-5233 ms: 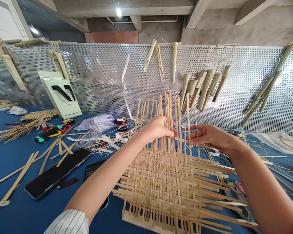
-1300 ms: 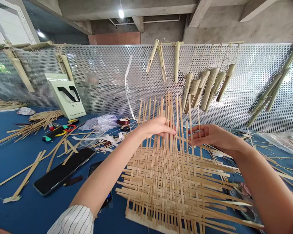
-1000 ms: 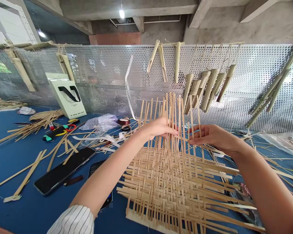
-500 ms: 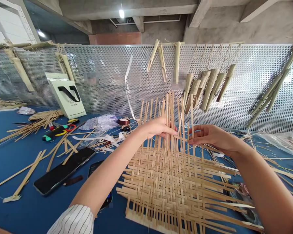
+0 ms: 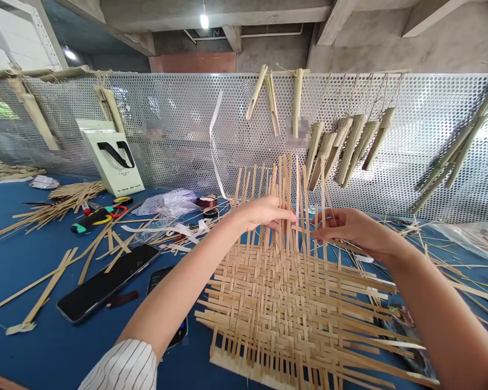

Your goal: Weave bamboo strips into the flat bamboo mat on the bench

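Note:
A woven bamboo mat (image 5: pixel 280 303) lies in front of me, its loose strip ends jutting out on all sides. At its far edge several upright strips stand against the perforated panel. My left hand (image 5: pixel 266 214) is closed around a bunch of these upright bamboo strips (image 5: pixel 285 181). To its right, my right hand (image 5: pixel 337 225) pinches a crosswise bamboo strip (image 5: pixel 303 231) that runs between the uprights toward my left hand. Part of that strip is hidden behind the uprights and my fingers.
Left of the mat lie a black phone (image 5: pixel 106 281), a second phone (image 5: pixel 158 276) partly under my forearm, pliers (image 5: pixel 93 219) and loose bamboo strips (image 5: pixel 51 290). A paper bag (image 5: pixel 111 157) stands by the perforated metal panel (image 5: pixel 174 119). Plastic wrapping (image 5: pixel 469 238) lies at right.
Both hands stay almost in place. A few upright strips near my right hand have shifted slightly, and the view has moved a little.

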Tool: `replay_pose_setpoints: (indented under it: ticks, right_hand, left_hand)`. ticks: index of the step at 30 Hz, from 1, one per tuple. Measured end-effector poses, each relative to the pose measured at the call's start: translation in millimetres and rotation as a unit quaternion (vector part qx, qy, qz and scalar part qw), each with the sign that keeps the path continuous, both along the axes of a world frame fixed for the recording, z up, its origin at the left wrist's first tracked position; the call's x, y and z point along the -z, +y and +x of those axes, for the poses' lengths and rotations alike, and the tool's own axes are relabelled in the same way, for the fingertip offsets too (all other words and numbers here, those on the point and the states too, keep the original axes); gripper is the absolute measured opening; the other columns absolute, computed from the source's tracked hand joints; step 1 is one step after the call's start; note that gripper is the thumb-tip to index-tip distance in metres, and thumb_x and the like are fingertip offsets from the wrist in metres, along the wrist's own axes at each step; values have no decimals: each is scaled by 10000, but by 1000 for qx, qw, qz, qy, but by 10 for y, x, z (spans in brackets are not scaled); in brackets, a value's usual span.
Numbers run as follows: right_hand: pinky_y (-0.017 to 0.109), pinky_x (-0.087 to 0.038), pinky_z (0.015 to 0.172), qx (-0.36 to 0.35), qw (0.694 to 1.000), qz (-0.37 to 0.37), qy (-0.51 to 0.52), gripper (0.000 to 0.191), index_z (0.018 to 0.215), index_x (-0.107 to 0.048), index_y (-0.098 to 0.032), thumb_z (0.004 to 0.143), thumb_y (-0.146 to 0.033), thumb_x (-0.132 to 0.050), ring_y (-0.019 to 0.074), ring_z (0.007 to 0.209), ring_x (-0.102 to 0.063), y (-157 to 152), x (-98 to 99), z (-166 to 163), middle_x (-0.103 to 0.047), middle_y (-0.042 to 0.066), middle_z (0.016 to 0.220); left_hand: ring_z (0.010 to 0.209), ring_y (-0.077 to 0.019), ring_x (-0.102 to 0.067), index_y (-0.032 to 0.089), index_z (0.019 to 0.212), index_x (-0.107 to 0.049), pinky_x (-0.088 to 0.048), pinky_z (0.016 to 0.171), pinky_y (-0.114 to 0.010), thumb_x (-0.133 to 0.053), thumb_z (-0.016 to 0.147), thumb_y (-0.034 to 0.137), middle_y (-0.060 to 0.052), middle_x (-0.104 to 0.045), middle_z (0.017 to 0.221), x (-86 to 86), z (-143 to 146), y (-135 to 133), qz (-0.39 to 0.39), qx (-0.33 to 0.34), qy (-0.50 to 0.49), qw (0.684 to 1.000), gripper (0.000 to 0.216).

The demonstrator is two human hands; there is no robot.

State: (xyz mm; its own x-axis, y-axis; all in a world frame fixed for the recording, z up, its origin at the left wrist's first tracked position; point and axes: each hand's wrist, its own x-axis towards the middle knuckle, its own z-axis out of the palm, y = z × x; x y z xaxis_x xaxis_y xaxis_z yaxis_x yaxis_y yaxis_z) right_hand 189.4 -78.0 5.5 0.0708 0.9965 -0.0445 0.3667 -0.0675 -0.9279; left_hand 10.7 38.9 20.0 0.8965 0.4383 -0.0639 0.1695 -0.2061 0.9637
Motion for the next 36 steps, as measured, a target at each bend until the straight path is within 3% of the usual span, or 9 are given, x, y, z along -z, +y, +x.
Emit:
replay_pose_setpoints:
  ticks: [10, 16, 28, 36]
  right_hand:
    - [234, -336, 475, -4, 1000, -2, -15, 262, 798, -620, -185, 605, -321, -733, 113, 530, -504, 4, -12, -24, -601, 2, 607]
    - [234, -341, 461, 9, 1000, -8, -17, 230, 731, -614, -202, 566, -311, -733, 115, 520, -496, 14, -14, -55, -577, -19, 580]
    - [230, -290, 453, -2, 1000, -1, 6, 149, 587, -564, -194, 598, -249, -702, 86, 496, -437, -2, -29, -84, -526, -32, 543]
    - [236, -357, 526, 3, 1000, -1, -2, 184, 720, -595, -191, 619, -286, -716, 110, 574, -504, -3, 4, -54, -583, -6, 628]
  left_hand:
    - [729, -140, -574, 92, 768, -587, -417, 724, -320, -693, 574, 138, -67, -599, 781, 14, -13, 81, -45, 67, 8, 997, 226]
    - [703, -143, -585, 95, 752, -585, -425, 746, -328, -683, 509, 36, -41, -603, 727, 51, 9, 110, -46, 61, 6, 997, 268]
    - [699, -130, -580, 99, 742, -581, -420, 750, -310, -672, 509, 28, -29, -597, 715, 39, 12, 86, -36, 53, 17, 998, 260]
    - [701, -140, -591, 102, 728, -573, -423, 712, -308, -694, 556, 95, -42, -606, 711, 38, 12, 29, -14, 26, 9, 1000, 210]
